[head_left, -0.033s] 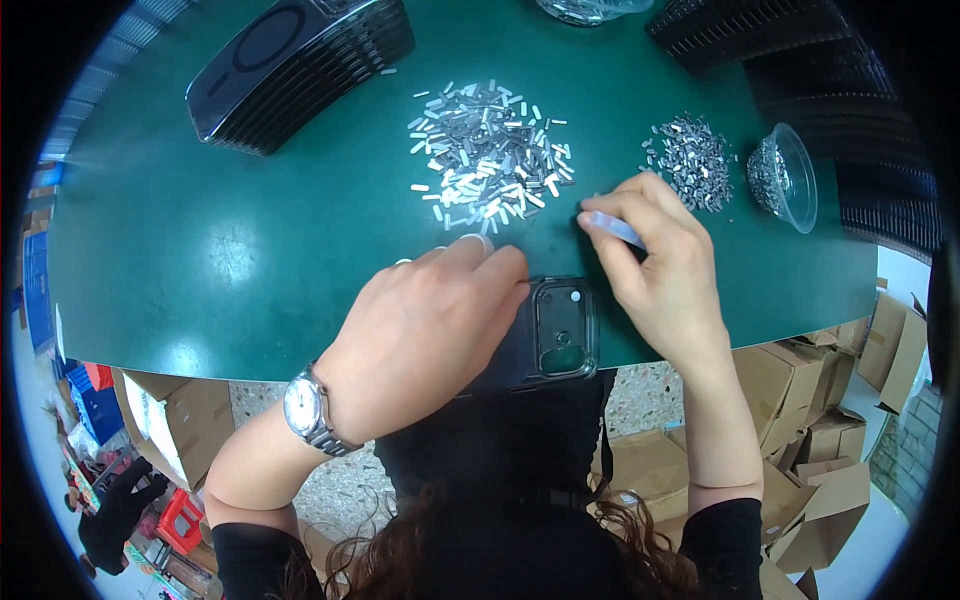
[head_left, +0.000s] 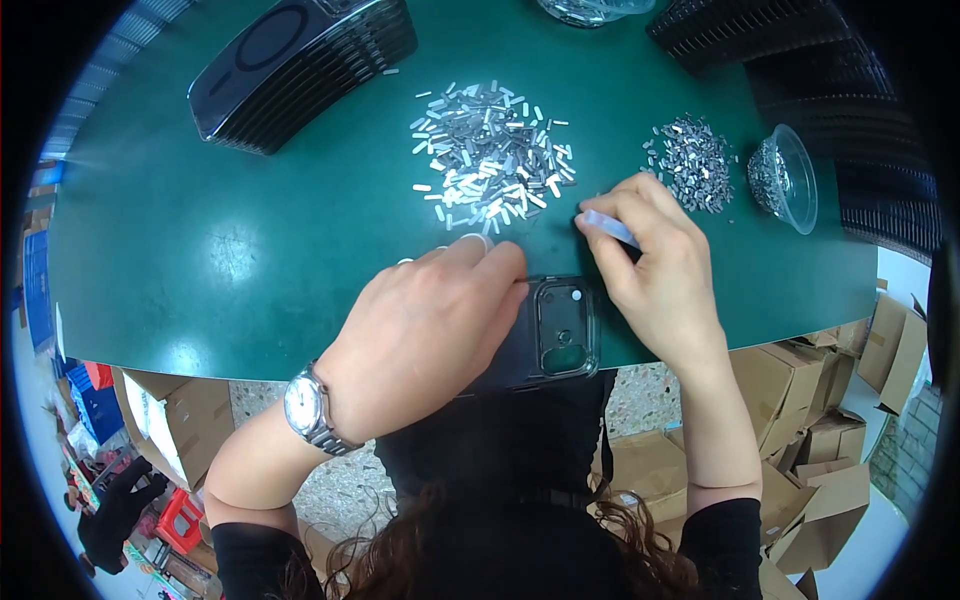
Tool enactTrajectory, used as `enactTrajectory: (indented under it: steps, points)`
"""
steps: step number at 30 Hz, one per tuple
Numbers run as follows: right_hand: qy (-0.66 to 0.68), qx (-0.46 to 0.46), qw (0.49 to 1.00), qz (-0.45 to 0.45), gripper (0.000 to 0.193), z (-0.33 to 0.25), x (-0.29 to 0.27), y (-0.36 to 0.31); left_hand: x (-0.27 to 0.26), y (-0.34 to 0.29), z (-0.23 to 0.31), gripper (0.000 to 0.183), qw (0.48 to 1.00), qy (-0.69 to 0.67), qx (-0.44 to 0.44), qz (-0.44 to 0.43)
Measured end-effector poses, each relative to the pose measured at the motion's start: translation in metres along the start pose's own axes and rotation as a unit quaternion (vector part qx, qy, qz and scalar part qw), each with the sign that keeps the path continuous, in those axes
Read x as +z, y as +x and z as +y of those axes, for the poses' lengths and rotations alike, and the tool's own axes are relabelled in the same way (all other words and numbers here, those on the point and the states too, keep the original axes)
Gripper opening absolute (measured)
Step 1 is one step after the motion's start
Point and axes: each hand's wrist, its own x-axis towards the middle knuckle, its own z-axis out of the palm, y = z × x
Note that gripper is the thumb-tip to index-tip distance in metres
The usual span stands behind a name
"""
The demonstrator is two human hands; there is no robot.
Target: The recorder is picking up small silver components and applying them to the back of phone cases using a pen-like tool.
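A dark phone case (head_left: pixel 524 345) with a clear camera frame lies at the table's near edge. Over its left part is my left hand (head_left: pixel 430 315), fingers curled down and closed on it; the fingertips are mostly hidden. My right hand (head_left: pixel 655 260) pinches a pale, translucent pen-like stick (head_left: pixel 610 228) between thumb and fingers, just above and right of the case. Beyond my left hand spreads a pile of small flat silver bars (head_left: pixel 490 155). Smaller silver pieces (head_left: pixel 697 165) are heaped past my right hand.
A clear plastic cup (head_left: pixel 800 185) of silver pieces leans at the right. Dark phone cases (head_left: pixel 300 75) are stacked at far left, with black stacked trays or cases (head_left: pixel 750 35) at far right. Another clear container (head_left: pixel 590 12) is at the back. Cardboard boxes (head_left: pixel 785 390) stand below the table.
My right hand and the stick have shifted very slightly left. My left hand stays on the phone case almost unmoved.
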Motion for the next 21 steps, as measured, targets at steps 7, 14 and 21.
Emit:
enactTrajectory:
  steps: [7, 14, 21]
  points:
    - [-0.007, 0.05, 0.998, 0.04, 0.009, 0.002, -0.014, 0.004, -0.004, 0.003, 0.002, 0.012, 0.999, -0.046, -0.011, -0.008]
    - [-0.038, -0.013, 0.998, -0.05, 0.012, 0.011, -0.018, 0.014, -0.007, 0.006, -0.001, 0.011, 0.998, -0.05, -0.019, -0.027]
    - [-0.088, -0.007, 0.992, -0.087, 0.008, 0.008, -0.023, 0.022, -0.008, 0.009, -0.004, 0.011, 0.997, -0.075, -0.014, -0.027]
